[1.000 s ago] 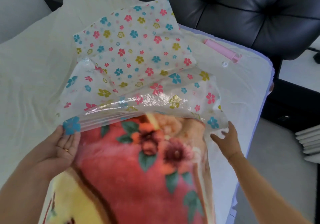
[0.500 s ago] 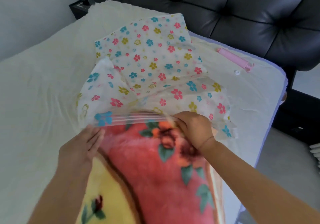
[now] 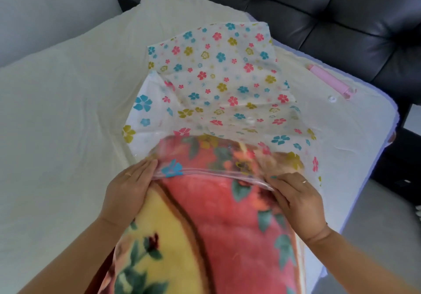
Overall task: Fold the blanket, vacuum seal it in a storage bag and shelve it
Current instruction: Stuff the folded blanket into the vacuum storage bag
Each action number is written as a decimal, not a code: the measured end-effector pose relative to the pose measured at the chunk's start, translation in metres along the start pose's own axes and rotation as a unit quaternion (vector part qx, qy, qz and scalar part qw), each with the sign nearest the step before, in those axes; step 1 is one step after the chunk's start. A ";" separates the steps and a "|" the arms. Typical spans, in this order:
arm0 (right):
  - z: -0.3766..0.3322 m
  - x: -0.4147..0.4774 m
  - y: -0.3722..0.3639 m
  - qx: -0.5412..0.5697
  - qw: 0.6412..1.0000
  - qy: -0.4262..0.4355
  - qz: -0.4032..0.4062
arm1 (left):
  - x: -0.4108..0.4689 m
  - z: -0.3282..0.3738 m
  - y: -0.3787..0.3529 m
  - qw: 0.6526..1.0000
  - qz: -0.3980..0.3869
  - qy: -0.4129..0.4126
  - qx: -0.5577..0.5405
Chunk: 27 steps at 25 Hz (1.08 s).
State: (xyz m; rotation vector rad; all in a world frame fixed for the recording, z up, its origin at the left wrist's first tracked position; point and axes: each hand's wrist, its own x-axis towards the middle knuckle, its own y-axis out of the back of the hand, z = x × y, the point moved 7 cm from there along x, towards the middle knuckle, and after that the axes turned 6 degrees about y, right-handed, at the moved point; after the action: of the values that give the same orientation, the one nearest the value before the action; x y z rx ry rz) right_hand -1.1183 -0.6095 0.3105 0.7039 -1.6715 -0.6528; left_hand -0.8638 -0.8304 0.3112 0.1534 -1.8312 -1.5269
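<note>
Cream sheet, my left hand beside the blanket, fingers straight against one flower-print storage bag, blanket's far end inside it, my right hand pinching its mouth, one pink pump beyond the blanket's right.

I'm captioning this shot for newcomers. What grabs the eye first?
The pink-and-yellow floral blanket fills the near centre, its far end inside the flower-printed storage bag on the bed. At the bag's mouth the right hand pinches the edge and the left hand touches it.
</note>
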 end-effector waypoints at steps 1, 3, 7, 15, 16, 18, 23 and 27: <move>-0.009 -0.007 0.004 0.009 1.000 0.003 -0.007 | -0.014 0.002 0.007 1.000 -0.006 -0.003 -0.008; -0.027 -0.021 0.011 0.029 0.999 0.005 -0.018 | -0.037 0.005 0.019 1.000 -0.011 0.004 -0.017; -0.050 -0.038 0.022 0.030 0.999 -0.010 -0.017 | -0.058 0.006 0.035 0.996 0.024 0.054 -0.060; -0.095 -0.041 0.015 0.023 0.998 0.044 -0.040 | -0.095 -0.026 0.004 0.998 0.001 0.061 -0.014; -0.089 -0.046 0.016 0.023 0.998 0.033 -0.046 | -0.091 -0.021 0.004 0.999 0.000 0.049 -0.012; -0.075 -0.056 0.020 0.030 0.997 0.001 -0.075 | -0.085 -0.008 0.007 0.999 -0.009 0.030 -0.030; -0.109 0.004 0.028 0.098 0.982 -0.108 -0.119 | -0.102 -0.012 -0.001 0.937 -0.081 0.243 -0.236; -0.157 0.048 -0.042 -0.001 0.957 -0.188 -0.220 | -0.101 -0.017 -0.007 0.759 -0.047 0.453 -0.465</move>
State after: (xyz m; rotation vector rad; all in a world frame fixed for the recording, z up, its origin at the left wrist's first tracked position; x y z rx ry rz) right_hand -0.9681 -0.6816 0.3412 1.0117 -1.8719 -1.1615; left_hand -0.7830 -0.7927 0.2599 0.4098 -0.2210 -1.7911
